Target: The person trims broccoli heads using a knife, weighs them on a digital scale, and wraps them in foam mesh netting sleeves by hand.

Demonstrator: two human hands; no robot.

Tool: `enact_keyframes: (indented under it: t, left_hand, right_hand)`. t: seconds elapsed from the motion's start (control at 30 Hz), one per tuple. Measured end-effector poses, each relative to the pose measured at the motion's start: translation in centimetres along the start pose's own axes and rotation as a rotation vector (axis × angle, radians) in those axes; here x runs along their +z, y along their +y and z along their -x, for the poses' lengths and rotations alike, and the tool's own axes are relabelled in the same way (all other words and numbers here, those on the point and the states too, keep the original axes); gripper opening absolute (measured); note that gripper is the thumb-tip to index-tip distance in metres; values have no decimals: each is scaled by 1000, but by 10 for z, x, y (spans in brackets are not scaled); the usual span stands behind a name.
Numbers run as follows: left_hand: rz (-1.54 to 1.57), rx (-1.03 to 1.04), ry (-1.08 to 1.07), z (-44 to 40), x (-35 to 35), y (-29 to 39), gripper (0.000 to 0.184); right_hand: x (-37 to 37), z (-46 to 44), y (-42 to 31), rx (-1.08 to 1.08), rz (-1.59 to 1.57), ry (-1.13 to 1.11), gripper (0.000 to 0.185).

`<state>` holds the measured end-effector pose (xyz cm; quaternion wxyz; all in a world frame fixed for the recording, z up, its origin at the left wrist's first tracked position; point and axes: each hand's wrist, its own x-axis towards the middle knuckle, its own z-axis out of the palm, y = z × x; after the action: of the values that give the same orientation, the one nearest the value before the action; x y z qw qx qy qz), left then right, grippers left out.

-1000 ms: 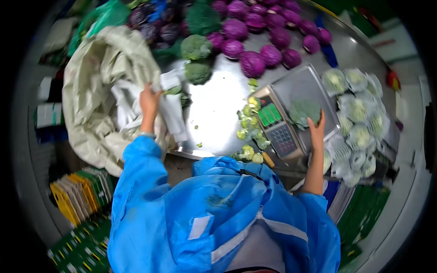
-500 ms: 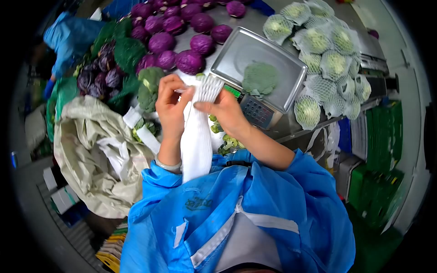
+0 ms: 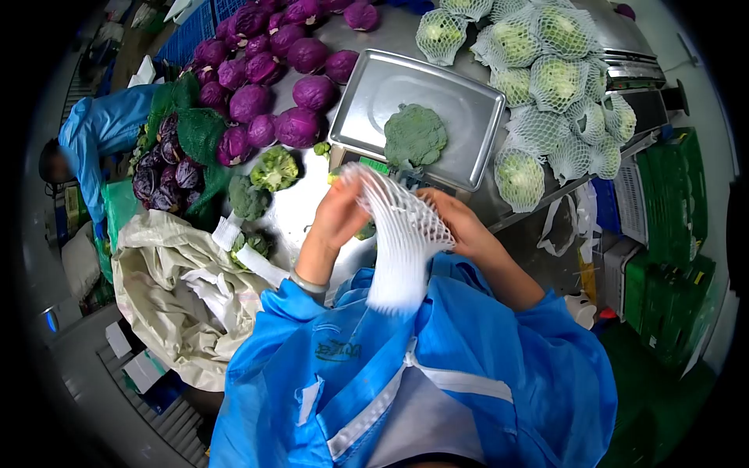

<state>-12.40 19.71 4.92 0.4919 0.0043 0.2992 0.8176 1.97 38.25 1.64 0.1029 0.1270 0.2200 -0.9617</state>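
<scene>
A white foam net sleeve (image 3: 398, 249) is stretched wide between my two hands, its lower end hanging in front of my jacket. My left hand (image 3: 337, 212) grips one side of its upper rim, while my right hand (image 3: 459, 222) has hold of the opposite side; some of the right fingers are hidden behind the mesh. Just beyond the sleeve, a broccoli head (image 3: 415, 134) rests on the metal tray (image 3: 355, 117) of a scale. Left of my left hand lie another broccoli head (image 3: 248, 197) and a lighter green one (image 3: 275, 168), stem side showing.
Purple cabbages (image 3: 300, 93) cover the back left of the table. Net-wrapped cabbages (image 3: 558, 86) are piled at the right. An open cream sack (image 3: 168, 312) stands at the left, near dark cabbages (image 3: 168, 171) in green netting. Another person in blue (image 3: 109, 125) bends at far left.
The foam sleeve, bunched and narrow before, is now spread wide. My hands have moved apart and toward me, the right one further right.
</scene>
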Motion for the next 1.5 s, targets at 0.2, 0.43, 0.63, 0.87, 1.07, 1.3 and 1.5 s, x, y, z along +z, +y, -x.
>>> enact_keyframes:
  t: [0.2, 0.43, 0.63, 0.87, 1.07, 1.3, 1.5]
  left_hand:
    - [-1129, 442, 374, -65, -13, -22, 29]
    - [-751, -74, 764, -93, -30, -22, 41]
    - [-302, 35, 329, -41, -31, 9, 46]
    - [-476, 145, 343, -31, -19, -23, 42]
    - [214, -16, 249, -48, 44, 6, 43]
    - [-42, 27, 412, -79, 45, 8, 25]
    - [-1324, 633, 1021, -58, -97, 56, 44]
  right_hand:
    - [-37, -33, -65, -441, 1142, 719, 39]
    - [-72, -100, -61, -394, 1339, 659, 27]
    - [55, -30, -53, -601, 1516, 267, 24]
    - [67, -20, -65, -111, -24, 267, 25]
    - [27, -3, -38, -105, 20, 163, 50]
    - [-51, 1, -47, 54, -657, -64, 40]
    - [-63, -88, -318, -624, 224, 487, 39]
